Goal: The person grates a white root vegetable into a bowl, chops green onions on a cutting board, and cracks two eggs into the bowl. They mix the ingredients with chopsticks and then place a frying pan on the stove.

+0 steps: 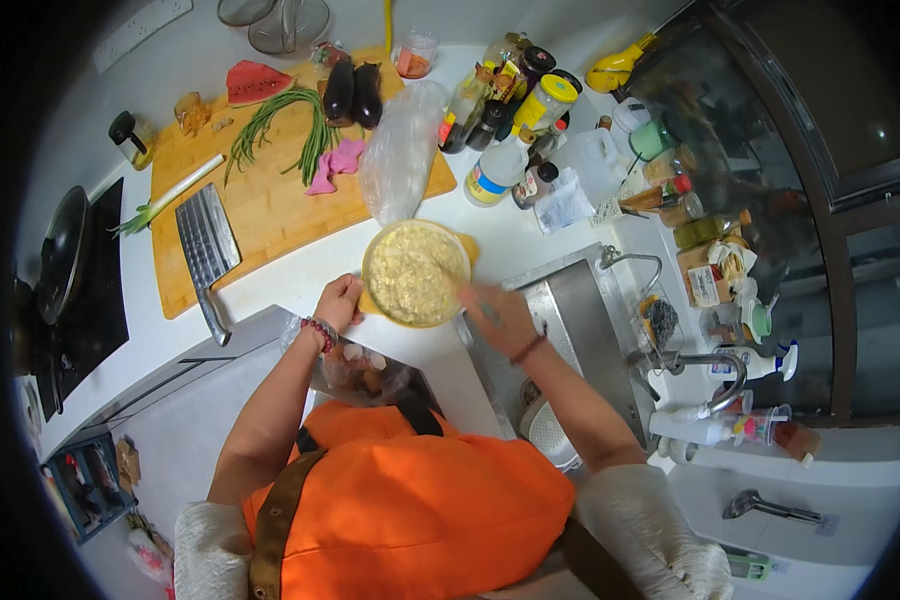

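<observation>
A yellow two-handled bowl [468, 247] stands at the front of the white counter. It is filled with a thick, pale, lumpy mixture [409, 274] resembling batter. My left hand [337, 302] grips the bowl's near-left handle, the thumb on top. On the other side, my right hand [502, 321] is closed around a thin utensil, blurred and mostly hidden by the fingers, whose end dips into the mixture. Just behind the bowl, a clear plastic bag [401, 150] lies over the edge of a wooden cutting board [270, 217].
A cleaver [208, 236] lies on the board, its handle overhanging the counter edge. Green beans [316, 135], eggplants [352, 94] and a scallion [172, 191] lie behind. Bottles [495, 172] crowd the back; a steel sink [562, 307] is at right, a black cooktop [97, 300] at left.
</observation>
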Demonstrator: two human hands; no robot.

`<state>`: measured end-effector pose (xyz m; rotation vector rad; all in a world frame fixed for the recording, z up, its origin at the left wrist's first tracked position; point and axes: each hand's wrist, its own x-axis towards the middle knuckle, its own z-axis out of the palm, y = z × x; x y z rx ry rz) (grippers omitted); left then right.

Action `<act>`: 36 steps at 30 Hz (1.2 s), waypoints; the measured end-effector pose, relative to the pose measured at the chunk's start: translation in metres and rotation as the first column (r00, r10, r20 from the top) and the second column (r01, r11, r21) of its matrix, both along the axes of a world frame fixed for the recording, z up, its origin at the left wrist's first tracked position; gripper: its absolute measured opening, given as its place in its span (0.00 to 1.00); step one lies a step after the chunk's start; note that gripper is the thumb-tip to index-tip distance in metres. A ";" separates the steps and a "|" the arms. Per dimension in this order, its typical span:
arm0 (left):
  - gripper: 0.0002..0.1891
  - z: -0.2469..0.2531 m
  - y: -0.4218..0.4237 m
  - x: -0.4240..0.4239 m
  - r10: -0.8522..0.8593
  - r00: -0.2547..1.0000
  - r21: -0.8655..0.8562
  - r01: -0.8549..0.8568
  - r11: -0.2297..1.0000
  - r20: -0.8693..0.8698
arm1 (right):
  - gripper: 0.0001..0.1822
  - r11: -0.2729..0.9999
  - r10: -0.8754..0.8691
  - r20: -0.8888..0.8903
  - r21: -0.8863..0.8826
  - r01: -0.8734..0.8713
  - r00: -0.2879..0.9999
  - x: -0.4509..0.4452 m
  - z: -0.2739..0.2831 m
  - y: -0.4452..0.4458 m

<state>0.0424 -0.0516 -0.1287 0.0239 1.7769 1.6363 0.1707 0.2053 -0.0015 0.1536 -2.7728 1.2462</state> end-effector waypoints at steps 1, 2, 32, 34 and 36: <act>0.14 -0.001 0.000 0.002 0.004 1.000 0.006 -0.004 1.000 0.011 | 0.06 0.993 0.067 -0.014 0.094 -0.065 0.998 0.016 0.003 -0.002; 0.14 -0.003 0.001 0.003 0.008 1.000 0.012 -0.009 1.000 0.021 | 0.09 0.987 0.134 -0.011 0.092 -0.132 0.991 0.022 0.000 -0.018; 0.14 0.011 0.006 0.014 0.107 0.994 0.045 -0.109 0.993 0.029 | 0.09 0.979 0.185 0.012 0.088 -0.185 0.983 0.031 0.014 -0.040; 0.13 0.014 0.010 0.014 0.102 0.995 -0.002 -0.102 0.995 0.020 | 0.10 0.981 0.191 -0.138 0.019 -0.191 0.972 0.009 -0.006 -0.049; 0.13 0.012 0.012 0.009 0.044 0.999 -0.030 -0.044 0.999 0.012 | 0.11 0.987 0.036 -0.264 -0.144 -0.077 0.964 -0.014 -0.047 -0.017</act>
